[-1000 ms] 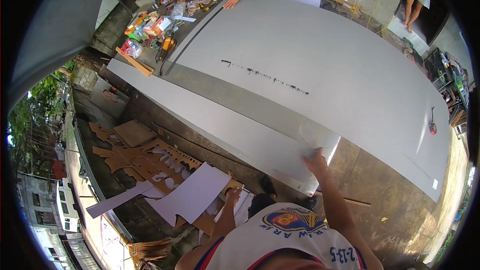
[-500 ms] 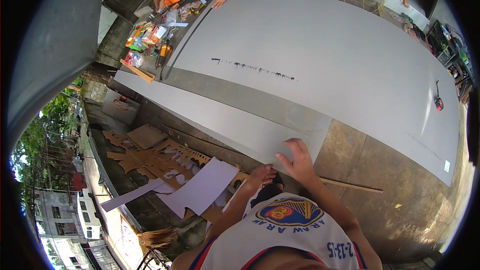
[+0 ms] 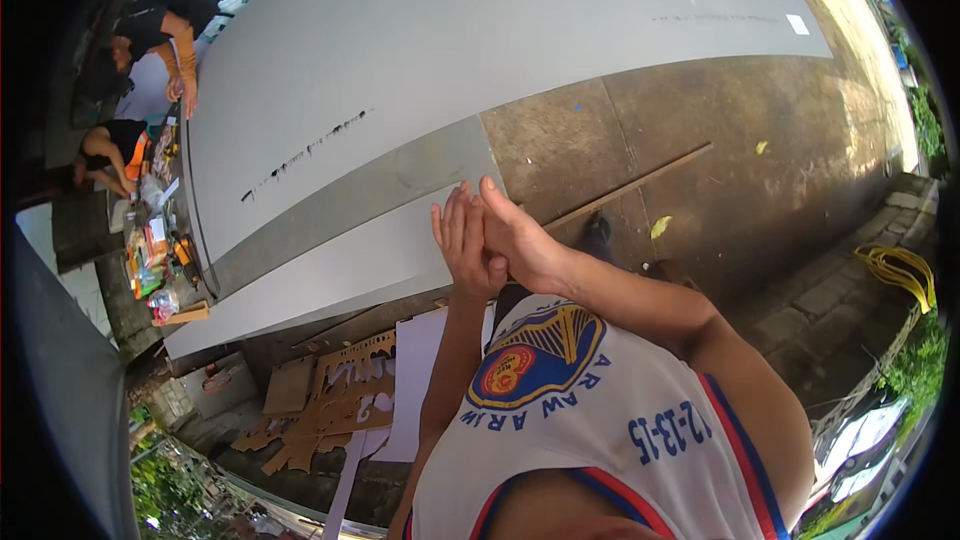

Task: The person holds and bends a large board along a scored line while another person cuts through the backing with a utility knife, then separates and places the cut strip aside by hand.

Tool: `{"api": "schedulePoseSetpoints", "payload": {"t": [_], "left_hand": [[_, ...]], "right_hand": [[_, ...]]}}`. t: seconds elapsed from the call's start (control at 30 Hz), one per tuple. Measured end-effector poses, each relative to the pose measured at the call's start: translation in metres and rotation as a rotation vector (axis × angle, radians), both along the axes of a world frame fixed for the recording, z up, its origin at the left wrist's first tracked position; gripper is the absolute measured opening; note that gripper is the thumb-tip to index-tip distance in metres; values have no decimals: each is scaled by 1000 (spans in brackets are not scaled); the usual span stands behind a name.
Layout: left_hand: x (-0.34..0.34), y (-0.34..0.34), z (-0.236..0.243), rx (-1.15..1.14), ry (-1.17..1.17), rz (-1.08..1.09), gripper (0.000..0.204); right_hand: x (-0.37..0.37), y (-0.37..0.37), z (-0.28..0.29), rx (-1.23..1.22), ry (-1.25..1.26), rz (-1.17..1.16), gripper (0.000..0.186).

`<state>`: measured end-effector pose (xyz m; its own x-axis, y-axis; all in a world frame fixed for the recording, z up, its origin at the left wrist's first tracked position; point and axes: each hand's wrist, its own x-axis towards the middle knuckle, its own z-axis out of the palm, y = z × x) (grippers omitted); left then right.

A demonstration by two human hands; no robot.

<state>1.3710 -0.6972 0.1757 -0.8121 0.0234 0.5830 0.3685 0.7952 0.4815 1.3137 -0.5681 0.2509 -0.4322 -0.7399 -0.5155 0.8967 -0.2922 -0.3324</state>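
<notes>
My left hand and my right hand are raised in front of my chest with their palms brought together. The fingers of both are stretched out, and nothing shows in either; part of the right hand's fingers is hidden between the palms. Beyond my hands lies a large grey sheet with dark scribble-like marks on its surface. Along its near edge runs a long narrow pale strip, its right end close behind my left fingers.
Cut brown boards and a white panel lie low on the left. A thin wooden stick rests on the brown floor. Tools and packets crowd the sheet's left end, where two people work. A yellow hose lies far right.
My view has swung to the right, showing more brown floor. My hands, apart before, have come together palm to palm. The person in orange sleeves still leans at the sheet's far edge.
</notes>
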Motion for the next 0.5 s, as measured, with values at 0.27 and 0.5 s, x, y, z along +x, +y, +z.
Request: {"api": "schedulePoseSetpoints", "payload": {"t": [0.27, 0.5], "left_hand": [[48, 7, -72, 156, -762, 166, 32], [10, 68, -79, 188, -831, 77, 33]], "right_hand": [[-31, 169, 79, 81, 1141, -380, 28], [-22, 244, 165, 813, 1829, -636, 24]]}}
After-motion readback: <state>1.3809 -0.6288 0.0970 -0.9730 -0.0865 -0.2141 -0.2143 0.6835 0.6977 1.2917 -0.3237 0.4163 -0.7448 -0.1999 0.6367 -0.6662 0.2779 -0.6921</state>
